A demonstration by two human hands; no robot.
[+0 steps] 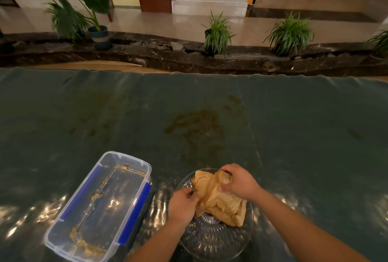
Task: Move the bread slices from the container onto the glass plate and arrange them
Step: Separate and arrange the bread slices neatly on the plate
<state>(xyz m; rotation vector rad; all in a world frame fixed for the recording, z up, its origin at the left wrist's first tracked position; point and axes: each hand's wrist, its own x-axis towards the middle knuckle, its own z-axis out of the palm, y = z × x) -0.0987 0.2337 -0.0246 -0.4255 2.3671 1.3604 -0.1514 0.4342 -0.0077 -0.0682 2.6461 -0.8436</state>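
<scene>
- Head view: the bread [218, 197] lies heaped on the plate [212, 240], long axis running from far-left to near-right.
- The left hand [182, 205] pinches its left edge; the right hand [238, 180] grips the far end, so both are touching it.
- The container [98, 205], just left of the plate, holds only crumbs; nothing blocks the arranging.

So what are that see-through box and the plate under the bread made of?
The box looks like clear plastic: cloudy, thin walls, blue clip strips along its sides, crumbs left inside. The plate looks like pressed glass: transparent, with ribs fanning out that catch the light. It could be clear acrylic; the picture alone cannot settle that.
</scene>
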